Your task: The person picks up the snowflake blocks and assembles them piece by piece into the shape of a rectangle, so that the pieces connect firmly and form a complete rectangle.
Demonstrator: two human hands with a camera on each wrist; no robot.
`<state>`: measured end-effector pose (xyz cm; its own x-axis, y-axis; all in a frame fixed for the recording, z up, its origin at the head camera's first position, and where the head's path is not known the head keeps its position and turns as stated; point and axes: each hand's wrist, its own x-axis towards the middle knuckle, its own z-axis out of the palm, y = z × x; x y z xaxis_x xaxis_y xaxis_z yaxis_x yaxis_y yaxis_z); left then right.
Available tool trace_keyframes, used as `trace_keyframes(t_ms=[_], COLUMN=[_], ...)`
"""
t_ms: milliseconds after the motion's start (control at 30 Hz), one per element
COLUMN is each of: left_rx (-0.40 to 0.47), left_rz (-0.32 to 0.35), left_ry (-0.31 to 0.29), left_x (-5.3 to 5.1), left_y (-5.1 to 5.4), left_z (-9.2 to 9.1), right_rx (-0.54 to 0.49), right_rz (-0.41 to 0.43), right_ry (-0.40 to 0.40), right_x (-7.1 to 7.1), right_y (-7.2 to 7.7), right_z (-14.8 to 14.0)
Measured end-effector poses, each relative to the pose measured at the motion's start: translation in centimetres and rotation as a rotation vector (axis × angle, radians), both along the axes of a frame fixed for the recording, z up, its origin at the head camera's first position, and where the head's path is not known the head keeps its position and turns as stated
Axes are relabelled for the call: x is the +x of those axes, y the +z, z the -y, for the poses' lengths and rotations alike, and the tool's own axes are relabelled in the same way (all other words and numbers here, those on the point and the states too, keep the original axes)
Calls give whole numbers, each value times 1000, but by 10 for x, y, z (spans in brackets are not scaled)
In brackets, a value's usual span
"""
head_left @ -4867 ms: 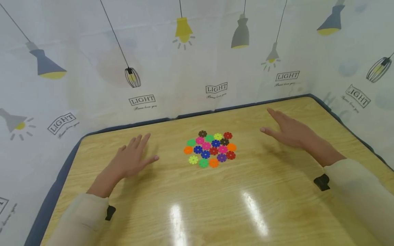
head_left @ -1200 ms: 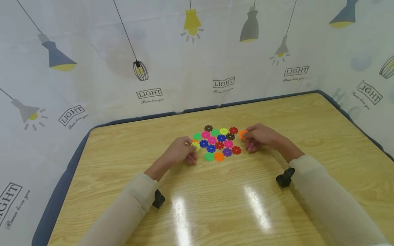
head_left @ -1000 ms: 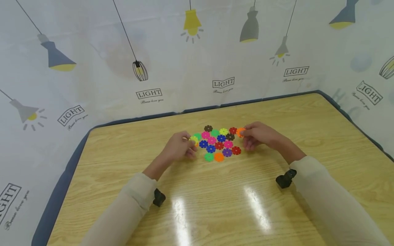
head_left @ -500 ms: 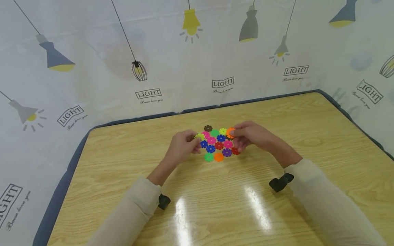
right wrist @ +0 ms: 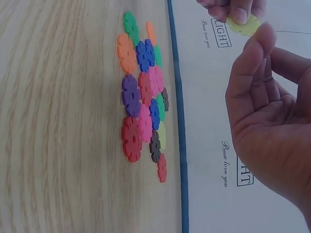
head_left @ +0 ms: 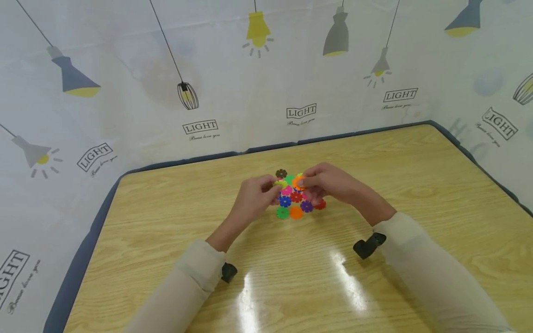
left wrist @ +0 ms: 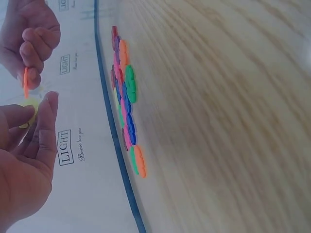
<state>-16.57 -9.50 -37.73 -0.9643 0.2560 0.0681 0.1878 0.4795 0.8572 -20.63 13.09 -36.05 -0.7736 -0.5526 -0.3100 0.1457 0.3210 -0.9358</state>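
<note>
My left hand [head_left: 255, 198] pinches a yellow-green notched plastic snowflake disc [head_left: 281, 184] between thumb and fingers. Opposite it, my right hand [head_left: 333, 184] pinches an orange snowflake disc [head_left: 298, 183]. Both pieces are raised off the table and close together; in the left wrist view the orange disc [left wrist: 26, 82] stands edge-on near the yellow-green one [left wrist: 29, 108]. I cannot tell whether they touch. The right wrist view shows the yellow-green disc [right wrist: 245, 25], while the right hand's own disc is hidden there. Below the hands lie several loose discs, among them a purple disc [right wrist: 130, 95] and a green disc [head_left: 282, 212].
The discs lie flat in one cluster on a wood-grain table [head_left: 266, 286], including a brown disc [head_left: 281, 173] at the back and a red disc [right wrist: 131, 139]. A pale cloth [head_left: 233, 60] printed with lamps hangs behind the table's dark edge.
From open hands beside the cluster, the left took up the yellow-green disc and the right the orange one. Both hands then moved inward, bringing the two discs close together over the cluster.
</note>
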Motion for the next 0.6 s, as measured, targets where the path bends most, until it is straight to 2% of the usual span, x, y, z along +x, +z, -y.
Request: trace_keyframes(t_ms=[233, 333, 433, 600], left_rx=[-65, -104, -136, -192], left_rz=[-43, -81, -140, -308], left_ry=[-6, -21, -44, -74], left_x=[1, 1, 1, 2], left_y=[4, 5, 4, 3], left_z=[-3, -4, -6, -7], right_rx=[8, 18, 29, 23], right_rz=[-19, -6, 3, 13], right_ry=[33, 33, 27, 24], right_x=[-2, -3, -2, 0], right_y=[2, 2, 3, 4], right_z=[7, 9, 10, 13])
